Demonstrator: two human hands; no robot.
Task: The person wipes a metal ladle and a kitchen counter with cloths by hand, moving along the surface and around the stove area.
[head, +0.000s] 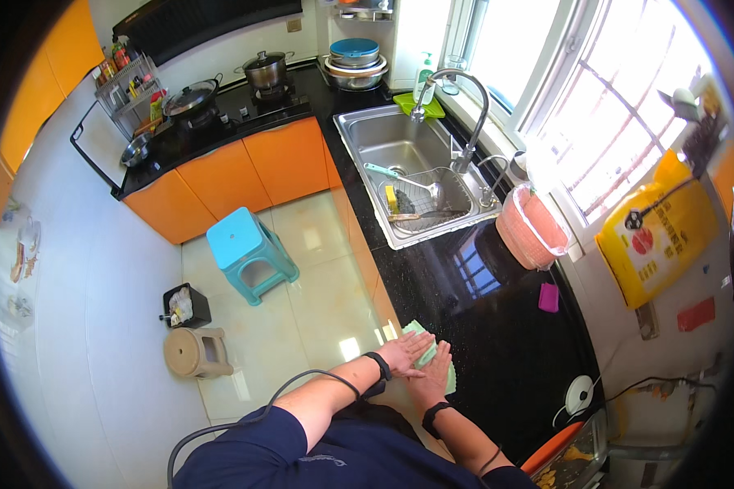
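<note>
A pale green cloth [451, 379] lies on the black countertop [495, 360], near its front edge. My left hand [407, 354] presses on it from above with fingers stretched out. Beside it, my right hand [431, 376] also holds the cloth down against the counter, its fingers pointing away from me. The two hands meet at the thumb side, and they cover the cloth's middle. Small droplets or specks dot the dark surface nearby.
Beyond the cloth is a steel sink [367, 189] with a wire rack [434, 195], ladle and knife. A pink basket [529, 229], magenta item [548, 297] and white round lid [579, 394] stand along the wall. A blue stool [238, 238] is on the floor.
</note>
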